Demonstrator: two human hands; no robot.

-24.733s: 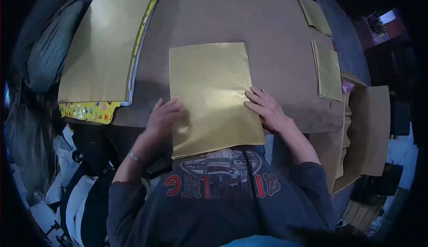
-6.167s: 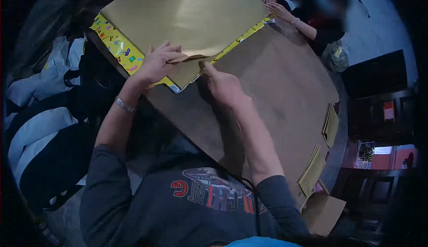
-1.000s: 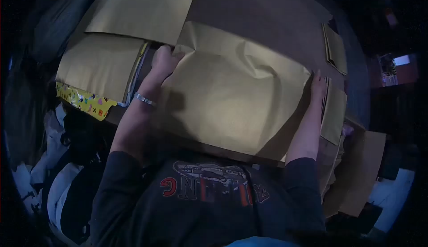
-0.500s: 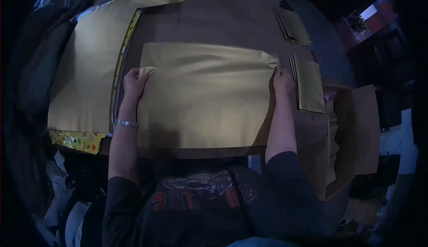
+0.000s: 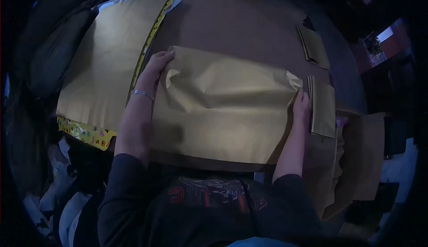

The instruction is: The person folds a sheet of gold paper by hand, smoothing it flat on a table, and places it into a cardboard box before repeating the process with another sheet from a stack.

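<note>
A large gold sheet (image 5: 223,117) lies in front of me, its far part creased and slightly raised. My left hand (image 5: 159,64) pinches its far left corner, and a silver bracelet circles that wrist. At the right edge, just below the far right corner, my right hand (image 5: 302,105) grips the sheet between thumb and fingers. The corner beside it is crumpled and catches the light. Whether the sheet has one layer or more I cannot tell.
Left of my left hand lies a stack of gold sheets (image 5: 111,64) over yellow patterned material (image 5: 84,133). Folded gold pieces (image 5: 322,106) (image 5: 314,46) rest on the brown table surface (image 5: 232,24) at the right. An open cardboard box (image 5: 361,158) stands at the near right.
My left hand has moved up the left edge to the far corner. The sheet's far part is more creased. The whole view has shifted and tilted, and a gold piece at the far edge shows less.
</note>
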